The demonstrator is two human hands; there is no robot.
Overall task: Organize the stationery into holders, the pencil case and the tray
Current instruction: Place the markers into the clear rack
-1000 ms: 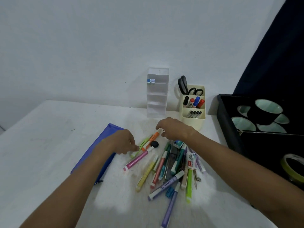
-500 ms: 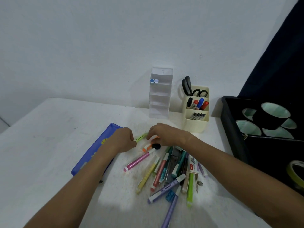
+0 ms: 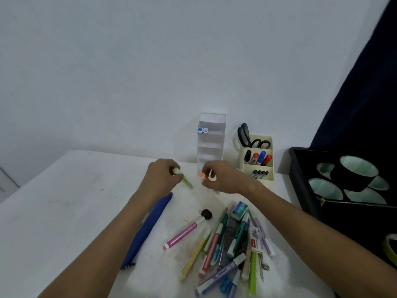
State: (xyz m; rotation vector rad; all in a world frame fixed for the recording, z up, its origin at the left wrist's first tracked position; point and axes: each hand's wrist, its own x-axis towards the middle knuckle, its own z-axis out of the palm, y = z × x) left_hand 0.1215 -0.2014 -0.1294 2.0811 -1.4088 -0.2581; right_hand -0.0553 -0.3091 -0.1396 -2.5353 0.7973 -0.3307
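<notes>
My left hand grips a light green highlighter, lifted above the table. My right hand grips an orange-and-white highlighter, raised just in front of the clear tiered holder, which has two blue-capped pens in an upper slot. A heap of markers and pens lies on the white table below my right forearm. The blue pencil case lies partly under my left forearm.
A cream holder with scissors and markers stands right of the clear one. A black tray with tape rolls fills the right side. A pink marker and an eraser lie in the heap.
Both hands have lifted off the heap and moved back toward the holders, the left carrying the green highlighter and the right the orange one. The camera has tilted up.
</notes>
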